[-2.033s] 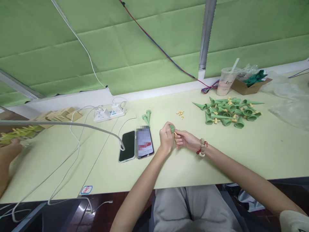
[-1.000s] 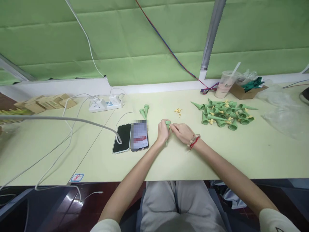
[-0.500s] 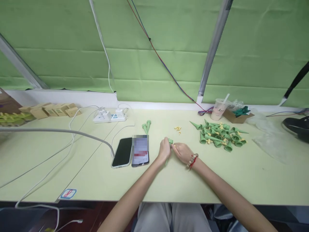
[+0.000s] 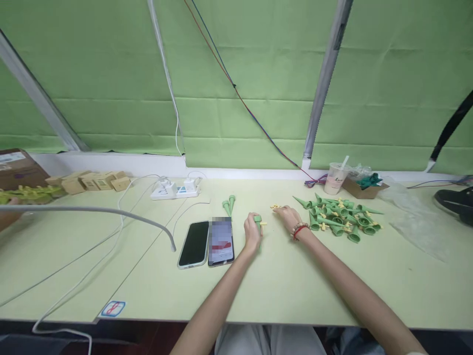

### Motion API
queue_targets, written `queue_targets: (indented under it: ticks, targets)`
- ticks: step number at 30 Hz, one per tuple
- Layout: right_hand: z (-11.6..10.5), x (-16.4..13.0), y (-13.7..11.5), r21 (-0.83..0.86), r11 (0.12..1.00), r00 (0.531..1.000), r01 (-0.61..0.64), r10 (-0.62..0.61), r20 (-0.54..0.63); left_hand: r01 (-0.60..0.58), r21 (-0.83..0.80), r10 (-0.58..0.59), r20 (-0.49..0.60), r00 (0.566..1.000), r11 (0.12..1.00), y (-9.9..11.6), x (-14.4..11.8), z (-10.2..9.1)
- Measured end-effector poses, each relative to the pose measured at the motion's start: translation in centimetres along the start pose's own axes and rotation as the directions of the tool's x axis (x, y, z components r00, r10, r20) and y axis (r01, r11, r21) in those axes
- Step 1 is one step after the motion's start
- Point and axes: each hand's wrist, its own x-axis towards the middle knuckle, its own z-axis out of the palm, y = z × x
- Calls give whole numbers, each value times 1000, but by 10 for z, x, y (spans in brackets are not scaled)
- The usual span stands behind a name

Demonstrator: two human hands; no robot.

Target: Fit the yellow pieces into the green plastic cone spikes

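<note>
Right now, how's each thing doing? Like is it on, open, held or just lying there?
Left hand: curled around green cone
Yellow piece: sticking out from that cone
Right hand: fingertips at small yellow pieces
Cone pile: lying loose
Left phone: screen dark
Right phone: screen lit
Power strip: plugs in
Cup: upright, straw in
Cardboard box: open

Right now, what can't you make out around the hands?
All in the head view:
- Green cone: middle hidden by the left hand.
- Right hand: can't tell whether it grips any yellow pieces; they're too small and partly covered.
- Lit phone: upper screen masked by pixelation.
- Black object: cut off by the right edge.
</note>
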Motion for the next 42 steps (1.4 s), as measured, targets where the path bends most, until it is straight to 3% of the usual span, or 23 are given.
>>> queue_targets:
  ticks: [2, 5, 8, 11, 13, 15, 24, 28, 30, 34, 37, 42]
  targets:
    - [3, 3, 5, -21, 1000, 999, 17, -16, 45, 49, -29, -49, -1, 999, 998, 1, -1, 0]
    - [7, 1, 6, 18, 1000, 1000, -1, 1, 5, 110, -59, -111, -17, 994, 992, 2, 0, -2]
    - [9, -7, 1, 313, 949, 990, -30, 70, -119, 103, -109, -108, -36, 994, 989, 1, 2, -2]
    - [7, -18, -11, 744, 664, 976, 71, 108, -190, 85, -183, -97, -58, 994, 979, -1, 3, 0]
    - [4, -26, -22, 854, 515, 976, 79, 133, -171, 106, -217, -121, -59, 991, 970, -2, 4, 1]
    - [1, -33, -31, 891, 450, 979, 61, 147, -142, 134, -226, -148, -46, 988, 965, -3, 4, 1]
    - [-6, -42, -35, 870, 449, 958, 204, 90, -271, 70, -118, -77, -58, 995, 991, -5, 3, 4]
    - [-6, -40, -32, 847, 480, 959, 228, 42, -281, 77, -115, -82, -43, 996, 990, -8, 0, 6]
    - [-7, -41, -33, 839, 497, 964, 221, 20, -266, 22, -74, -23, -13, 1000, 997, -8, -2, 6]
    - [-10, -45, -41, 867, 488, 981, 103, 97, -171, -132, 17, 131, 48, 990, 991, -6, -7, 4]
    - [-11, -48, -47, 896, 443, 977, -28, 201, -68, -134, 40, 132, 54, 990, 990, -5, -9, 4]
    - [-8, -50, -54, 896, 416, 972, -153, 227, 61, -224, 138, 213, 95, 973, 965, -12, -9, 0]
